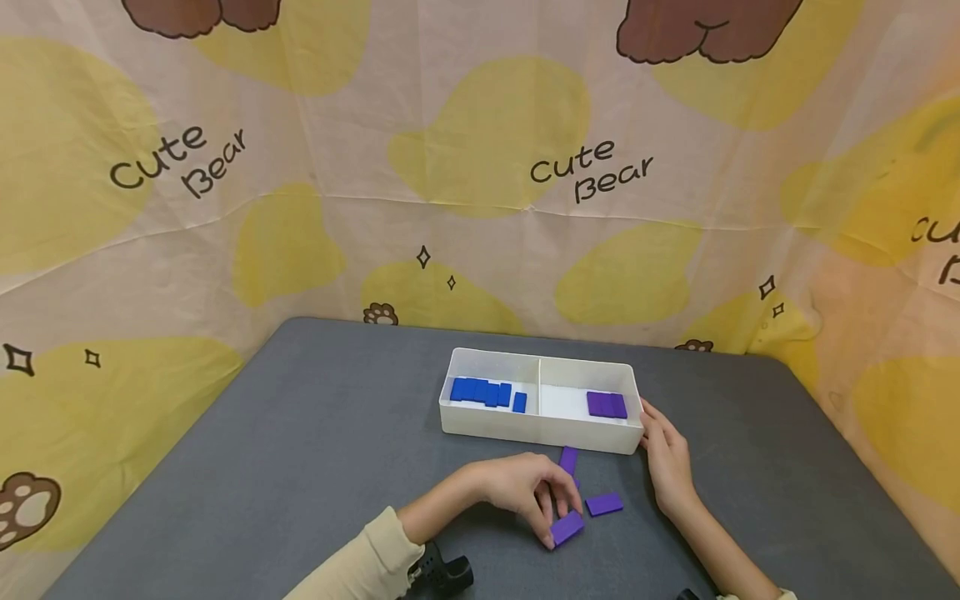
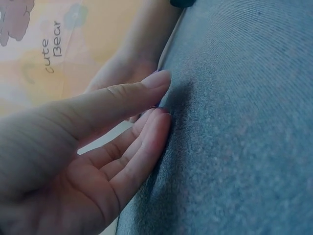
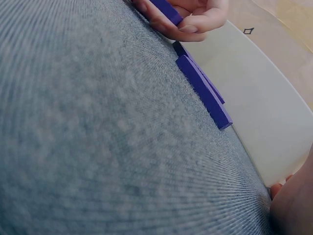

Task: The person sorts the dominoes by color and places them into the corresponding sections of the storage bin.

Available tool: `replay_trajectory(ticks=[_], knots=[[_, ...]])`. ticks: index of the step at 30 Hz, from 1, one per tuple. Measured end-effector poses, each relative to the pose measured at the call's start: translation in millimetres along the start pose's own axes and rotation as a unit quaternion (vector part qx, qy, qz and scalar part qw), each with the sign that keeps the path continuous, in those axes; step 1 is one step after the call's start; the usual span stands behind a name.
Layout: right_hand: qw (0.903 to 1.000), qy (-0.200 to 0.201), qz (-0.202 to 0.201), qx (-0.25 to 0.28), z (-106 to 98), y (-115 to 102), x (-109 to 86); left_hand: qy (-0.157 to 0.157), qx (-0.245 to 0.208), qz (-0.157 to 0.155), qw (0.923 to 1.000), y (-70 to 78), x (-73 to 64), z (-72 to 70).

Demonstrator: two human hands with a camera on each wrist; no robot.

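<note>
Here, the left hand (image 1: 522,487) pinches a purple block (image 1: 567,528) between its fingers.
The right hand (image 1: 667,457), fingers relaxed, rests against a white box (image 1: 491,425).

Smooth plastic look, rough cloth.
White box (image 1: 525,429) beside right grip (image 1: 666,454): smooth plastic, slight sheen. Purple tile (image 1: 567,528) in left grip (image 1: 528,487): smooth, matt, plastic or wood unclear. Surface (image 1: 315,442) under both grips: matt, finely ribbed, cloth-like. Backdrop (image 1: 480,125) beyond grips: creased cloth. Sleeve (image 1: 367,558) behind left grip: matt cloth.
</note>
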State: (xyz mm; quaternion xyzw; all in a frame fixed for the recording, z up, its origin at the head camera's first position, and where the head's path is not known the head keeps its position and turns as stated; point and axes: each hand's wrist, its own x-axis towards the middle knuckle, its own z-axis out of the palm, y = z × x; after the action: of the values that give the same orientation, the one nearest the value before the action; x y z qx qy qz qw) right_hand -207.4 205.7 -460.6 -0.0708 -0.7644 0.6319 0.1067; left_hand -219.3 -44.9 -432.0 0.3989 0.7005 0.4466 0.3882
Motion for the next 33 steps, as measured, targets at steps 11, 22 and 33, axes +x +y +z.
replay_trajectory(ticks=[11, 22, 33], knots=[[1.0, -0.002, 0.007, 0.001, 0, -2, -0.2, 0.068, -0.012, 0.005, 0.9976, 2.9, 1.6, 1.2], [0.9999, -0.006, 0.014, -0.003, -1, -1, -0.4, 0.097, -0.038, 0.016, 0.9944, 6.3, 1.0, 1.5], [0.9998, -0.008, 0.016, -0.01, -1, -3, -0.7, 0.111, -0.031, 0.028, 0.9929, 14.9, 2.4, -3.8]])
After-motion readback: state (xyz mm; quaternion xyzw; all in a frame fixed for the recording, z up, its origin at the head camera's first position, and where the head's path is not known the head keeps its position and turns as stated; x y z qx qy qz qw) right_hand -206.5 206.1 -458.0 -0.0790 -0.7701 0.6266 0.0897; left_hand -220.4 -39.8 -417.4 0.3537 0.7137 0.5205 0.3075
